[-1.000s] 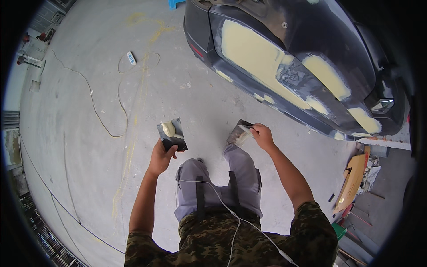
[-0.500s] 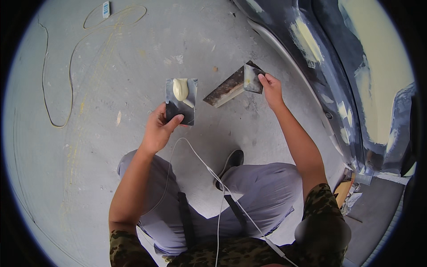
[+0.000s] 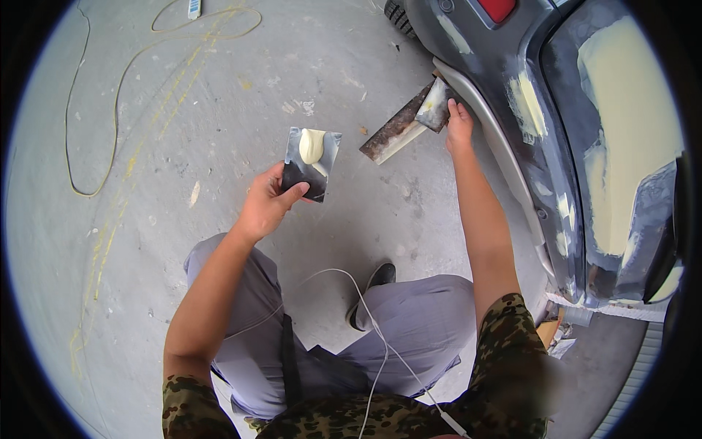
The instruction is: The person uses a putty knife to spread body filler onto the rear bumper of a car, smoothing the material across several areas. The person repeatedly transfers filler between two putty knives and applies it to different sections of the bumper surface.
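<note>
Pinching a plate [image 3: 300,172] of putty [image 3: 311,147] in the left hand [image 3: 270,203], a spreader [image 3: 432,107] in the right hand [image 3: 459,126] near the car [image 3: 553,150], overlapping a strip [image 3: 395,132] (unclear if gripped); best to keep putty level against sliding.

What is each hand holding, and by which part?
Left hand: a dark plate, by its near end. Right hand: a small scraper, by its right edge; whether also the longer strip, I can't tell.
</note>
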`<state>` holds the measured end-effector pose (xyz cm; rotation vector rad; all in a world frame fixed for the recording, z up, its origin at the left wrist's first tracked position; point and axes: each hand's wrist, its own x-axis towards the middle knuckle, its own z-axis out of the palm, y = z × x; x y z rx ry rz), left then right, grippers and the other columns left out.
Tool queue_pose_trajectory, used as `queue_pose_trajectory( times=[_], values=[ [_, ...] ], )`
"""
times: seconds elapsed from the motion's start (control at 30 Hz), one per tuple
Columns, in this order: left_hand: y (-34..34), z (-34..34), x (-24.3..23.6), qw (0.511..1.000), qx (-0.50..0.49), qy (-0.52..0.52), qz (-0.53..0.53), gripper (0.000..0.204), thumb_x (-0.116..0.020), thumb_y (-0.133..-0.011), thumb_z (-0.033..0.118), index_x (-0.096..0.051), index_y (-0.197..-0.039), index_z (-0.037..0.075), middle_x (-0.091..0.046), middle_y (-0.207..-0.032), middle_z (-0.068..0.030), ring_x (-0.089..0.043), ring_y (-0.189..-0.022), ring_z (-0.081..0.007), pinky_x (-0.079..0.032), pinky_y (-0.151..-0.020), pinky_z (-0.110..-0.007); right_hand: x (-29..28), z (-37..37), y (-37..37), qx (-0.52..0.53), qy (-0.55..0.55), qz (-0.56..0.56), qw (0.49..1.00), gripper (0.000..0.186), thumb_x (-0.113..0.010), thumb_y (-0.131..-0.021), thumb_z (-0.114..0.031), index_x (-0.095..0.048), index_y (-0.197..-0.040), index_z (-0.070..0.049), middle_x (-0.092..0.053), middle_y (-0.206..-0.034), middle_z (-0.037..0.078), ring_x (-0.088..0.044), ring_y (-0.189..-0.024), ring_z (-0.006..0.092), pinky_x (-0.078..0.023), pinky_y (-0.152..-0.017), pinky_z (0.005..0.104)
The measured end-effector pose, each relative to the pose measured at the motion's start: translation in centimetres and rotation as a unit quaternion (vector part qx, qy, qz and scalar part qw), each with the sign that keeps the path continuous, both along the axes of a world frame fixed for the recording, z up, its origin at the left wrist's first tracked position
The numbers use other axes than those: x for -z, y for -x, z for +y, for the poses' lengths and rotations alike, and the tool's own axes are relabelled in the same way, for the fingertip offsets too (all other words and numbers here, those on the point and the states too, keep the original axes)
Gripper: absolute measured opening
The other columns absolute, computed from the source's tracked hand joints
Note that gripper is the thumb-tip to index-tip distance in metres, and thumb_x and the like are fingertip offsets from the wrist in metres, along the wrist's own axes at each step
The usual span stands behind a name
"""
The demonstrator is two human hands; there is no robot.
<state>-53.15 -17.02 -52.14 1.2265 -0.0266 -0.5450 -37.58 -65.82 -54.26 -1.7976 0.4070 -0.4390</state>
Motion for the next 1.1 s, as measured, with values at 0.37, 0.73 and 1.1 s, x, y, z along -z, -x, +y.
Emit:
queue_pose_trajectory(
  times=[0.37,0.73,1.1],
  values=[
    [-1.0,-0.2,0.5,1.000,0.009,0.014,-0.014,0.020,-0.063,-0.100,0.005,-0.061,-0.119,-0.001,-0.068,-0.099,-0.0006,-0.061,-0.083,-0.0055,-0.047,-0.068,-0.023,1.0,-1.7,-6.9,0.116,0.052,0.038,0.991,0.062,-0.067,-0.099,-0.027,-0.044,-0.151,-0.001,-0.044,-0.157,0.008,-0.040,-0.143,0.0214,-0.031,-0.116,0.0329],
    [-1.4,-0.1,-3.8,0.997,-0.059,0.051,0.009,0.027,-0.061,-0.103,0.021,-0.061,-0.120,0.001,-0.068,-0.106,-0.0036,-0.062,-0.091,-0.0103,-0.051,-0.077,-0.029,-1.7,1.7,4.8,0.244,-0.136,0.050,0.959,0.042,-0.062,-0.103,-0.022,-0.055,-0.137,0.002,-0.062,-0.135,0.010,-0.060,-0.118,0.0222,-0.047,-0.101,0.0331],
    [4.0,0.3,-13.1,0.979,-0.088,0.171,0.064,0.019,-0.062,-0.101,0.013,-0.069,-0.113,-0.001,-0.073,-0.106,-0.0076,-0.071,-0.097,-0.0142,-0.059,-0.089,-0.030,-11.1,20.7,22.7,0.200,-0.465,0.025,0.862,0.024,-0.064,-0.101,-0.019,-0.061,-0.124,-0.011,-0.067,-0.120,0.003,-0.065,-0.109,0.0208,-0.054,-0.097,0.0411]
  ],
)
